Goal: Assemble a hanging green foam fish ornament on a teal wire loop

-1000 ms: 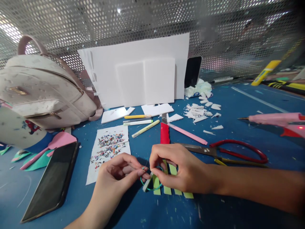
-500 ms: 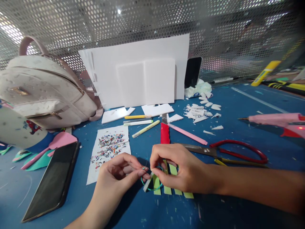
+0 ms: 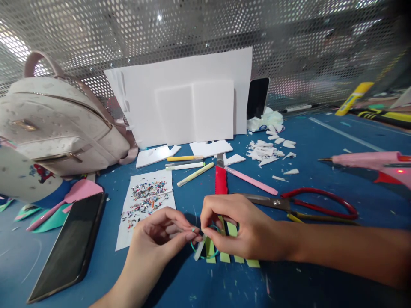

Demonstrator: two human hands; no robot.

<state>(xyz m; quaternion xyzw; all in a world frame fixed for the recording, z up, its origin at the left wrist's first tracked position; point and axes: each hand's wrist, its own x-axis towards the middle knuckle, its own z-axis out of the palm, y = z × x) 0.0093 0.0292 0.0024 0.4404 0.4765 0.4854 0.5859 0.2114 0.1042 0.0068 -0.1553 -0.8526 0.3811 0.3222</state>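
A thin teal string loop (image 3: 210, 257) hangs between my two hands, low over the table. My left hand (image 3: 160, 239) is closed in a pinch on one side of it, with a tiny bright bit showing at the fingertips. On the other side my right hand (image 3: 240, 229) pinches the string between thumb and forefinger; its fingertips partly hide it. A small translucent whitish strip (image 3: 199, 251) dangles at the loop, close to the left fingertips. Beneath the right hand lie several light green paper strips (image 3: 239, 258). White paper (image 3: 123, 235) strewn with small colourful beads (image 3: 149, 192) lies beyond my left hand.
Scissors (image 3: 321, 203) with red handles and a red-handled blade (image 3: 221, 179) lie just past my right hand. A pink glue gun (image 3: 366, 159) is at the right. A phone (image 3: 69, 248), a cup (image 3: 28, 179) and a backpack (image 3: 64, 124) occupy the left. White boards (image 3: 212, 109) stand behind.
The view has shifted slightly. Both hands keep their pinch, and the right fingertips have shifted a little around the string.
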